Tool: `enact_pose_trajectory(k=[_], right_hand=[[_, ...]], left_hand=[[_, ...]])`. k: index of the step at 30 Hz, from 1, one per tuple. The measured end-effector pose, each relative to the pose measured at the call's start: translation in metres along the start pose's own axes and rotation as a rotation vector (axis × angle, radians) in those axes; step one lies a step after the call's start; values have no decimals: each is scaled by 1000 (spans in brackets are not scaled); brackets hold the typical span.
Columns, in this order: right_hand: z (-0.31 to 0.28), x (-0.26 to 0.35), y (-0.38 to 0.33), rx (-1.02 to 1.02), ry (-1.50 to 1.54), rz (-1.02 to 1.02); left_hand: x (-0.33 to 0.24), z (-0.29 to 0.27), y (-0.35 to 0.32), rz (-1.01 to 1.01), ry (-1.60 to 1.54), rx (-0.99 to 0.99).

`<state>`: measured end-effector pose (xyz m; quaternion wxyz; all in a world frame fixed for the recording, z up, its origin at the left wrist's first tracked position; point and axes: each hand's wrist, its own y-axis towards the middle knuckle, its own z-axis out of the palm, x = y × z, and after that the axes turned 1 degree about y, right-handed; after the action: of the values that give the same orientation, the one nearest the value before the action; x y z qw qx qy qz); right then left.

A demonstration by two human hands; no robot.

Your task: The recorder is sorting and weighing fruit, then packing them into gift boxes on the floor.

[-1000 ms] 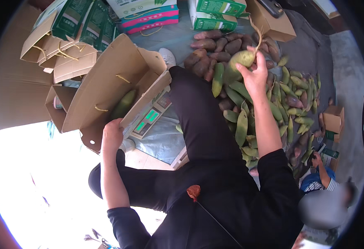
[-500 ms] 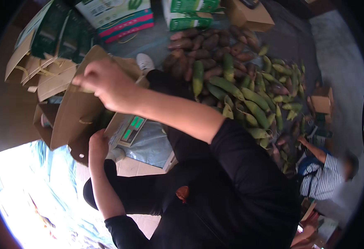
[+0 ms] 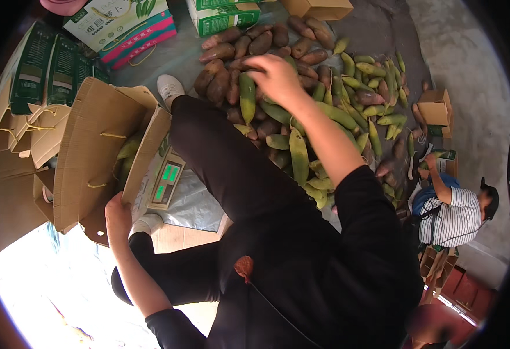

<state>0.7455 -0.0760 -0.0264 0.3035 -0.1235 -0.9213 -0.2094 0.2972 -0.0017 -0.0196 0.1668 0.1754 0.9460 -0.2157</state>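
Note:
On the left, my left hand (image 3: 118,220) is closed on the near edge of an open cardboard carton (image 3: 76,152) with yellow cord handles. Inside the carton, partly hidden by its flaps, lie green radishes (image 3: 128,150). Right against the carton is a scale (image 3: 165,181) with lit green digits. My right hand (image 3: 276,81) is over the heap of vegetables, thumb and fingers apart and nothing seen between them. Just below its fingertips a long green radish (image 3: 247,99) lies among brownish-purple roots (image 3: 218,87) that look like sweet potatoes. Whether the fingertips touch anything, I cannot tell.
More green radishes (image 3: 336,115) spread to the right. Green printed cartons (image 3: 31,75) stand at far left, a white-and-pink box (image 3: 138,46) behind. A small carton (image 3: 435,110) is at right, near a person in a striped shirt (image 3: 455,218). My bent leg (image 3: 220,157) lies between carton and heap.
My right hand has moved right, from above the carton to the vegetable heap. My left hand stays on the carton's edge. The carton's flap has spread, showing green radishes inside.

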Motion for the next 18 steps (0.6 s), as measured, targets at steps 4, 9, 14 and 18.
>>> enact_pose_trajectory(k=[4,9,14,18], right_hand=[[-41,-117,-70,154,-280,395],[-62,-203,-170,470,-522,577],[-56,-203,-231,494,-425,794],[-46,-174,-228,465,-655,802]], left_hand=[[-10,-2,-1,-28,-29,-6],[-5,-2,0,-5,-23,5],[-7,-1,0,-33,-28,14],[-5,1,-1,-23,-31,-16]])
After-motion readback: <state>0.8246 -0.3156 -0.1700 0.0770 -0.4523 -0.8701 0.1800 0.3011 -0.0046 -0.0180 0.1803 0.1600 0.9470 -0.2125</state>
